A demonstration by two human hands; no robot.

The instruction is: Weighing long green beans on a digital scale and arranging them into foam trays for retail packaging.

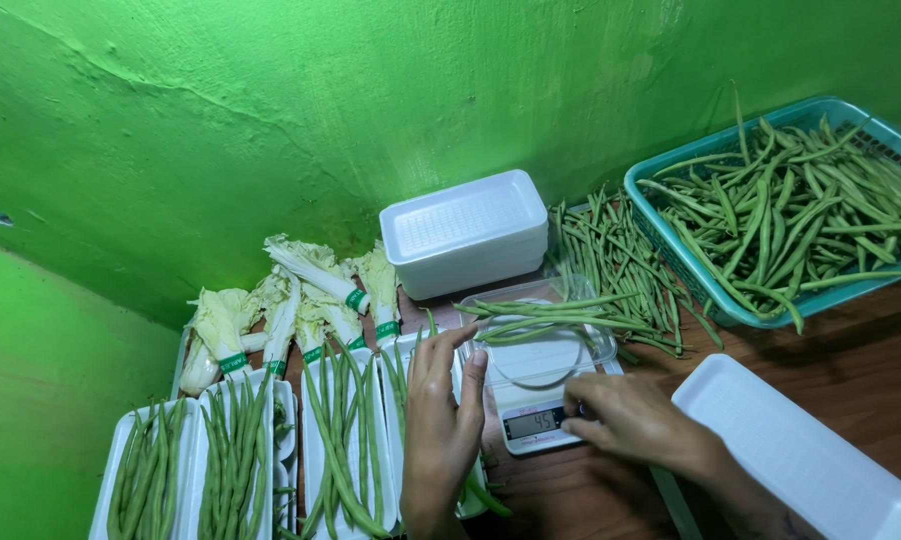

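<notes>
On the kitchen scale point(542, 395), a few green beans point(545, 318) are laid across its clear tray. The scale's front is touched by the right hand point(625, 415), grip loose, nothing held. The left hand point(442, 420) is rested flat, fingers open, on a bean-filled foam tray point(342, 440). Stacked white trays point(467, 232), a teal basket point(785, 205) and cabbages point(290, 300) are seen on the counter point(850, 350).

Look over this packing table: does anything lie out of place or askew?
Yes. Long beans on the kitchen scale overhang its clear dish on both sides, and a loose heap of beans lies bare on the table beside the teal basket.
</notes>
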